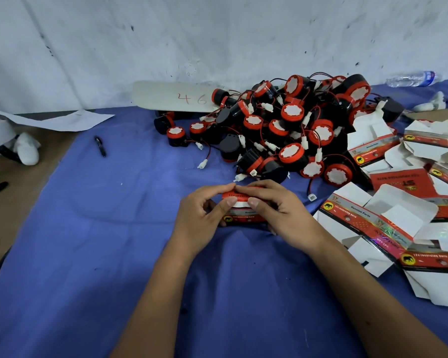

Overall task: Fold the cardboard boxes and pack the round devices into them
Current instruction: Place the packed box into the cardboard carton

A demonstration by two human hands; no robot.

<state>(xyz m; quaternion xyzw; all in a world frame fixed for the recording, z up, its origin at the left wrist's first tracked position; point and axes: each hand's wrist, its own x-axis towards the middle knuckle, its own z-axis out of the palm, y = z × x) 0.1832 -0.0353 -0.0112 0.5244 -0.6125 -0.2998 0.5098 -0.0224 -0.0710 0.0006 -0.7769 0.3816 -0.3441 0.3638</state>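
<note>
A small red and white cardboard box (241, 211) sits between my hands in the middle of the blue cloth (114, 228). My left hand (202, 218) grips its left end, thumb pressed on the top flap. My right hand (277, 210) grips the right end, its thumb on the same flap and fingers curled over the top. Whatever is inside the box is hidden. Behind it lies a heap of round black and red devices (282, 127) with wires and white plugs. Several flat unfolded boxes (388, 223) are piled to the right.
A black pen (100, 146) lies on the cloth at the left. A white board marked 46 (176, 98) leans at the wall behind the heap. A plastic bottle (411, 78) lies at the back right. Paper and white objects (26, 148) sit at the far left.
</note>
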